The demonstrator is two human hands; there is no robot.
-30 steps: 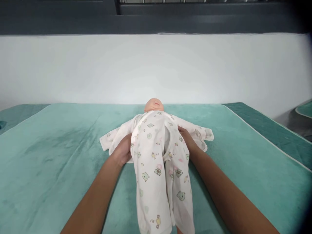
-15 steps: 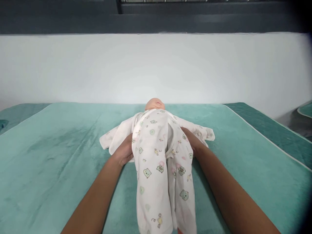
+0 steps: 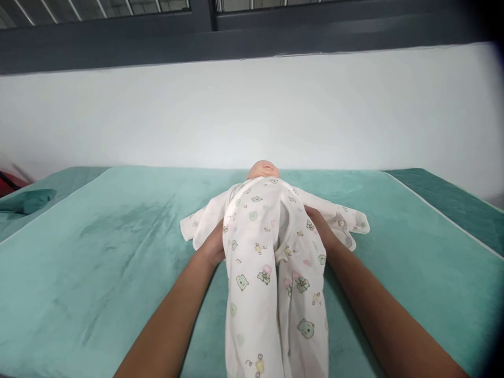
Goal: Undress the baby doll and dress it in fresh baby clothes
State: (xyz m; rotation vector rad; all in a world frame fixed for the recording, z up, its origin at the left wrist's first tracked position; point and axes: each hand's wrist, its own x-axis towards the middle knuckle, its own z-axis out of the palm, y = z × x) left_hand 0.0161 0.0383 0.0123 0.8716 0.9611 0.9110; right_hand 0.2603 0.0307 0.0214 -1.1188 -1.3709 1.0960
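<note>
A baby doll (image 3: 263, 168) lies on its back in the head view, its head toward the wall. It wears a white top with sleeves (image 3: 333, 212) spread to both sides. White trousers (image 3: 252, 294) printed with green bears and small figures cover its legs and reach up over its torso. My left hand (image 3: 215, 245) is against the left side of the trousers, and the fingers are hidden behind the cloth and body. On the other side my right hand (image 3: 318, 227) touches the trousers at the same height, its fingers also out of sight.
Everything lies on a teal plush cover (image 3: 118, 252) with darker green borders. Behind it rises a white wall (image 3: 220, 115) below a dark window frame (image 3: 118, 44) with bars. A red object (image 3: 11, 182) shows at the far left edge.
The camera view has tilted and turned slightly, so the doll and both arms appear farther right. My hands stay at the sides of the trousers, with little visible shift against them.
</note>
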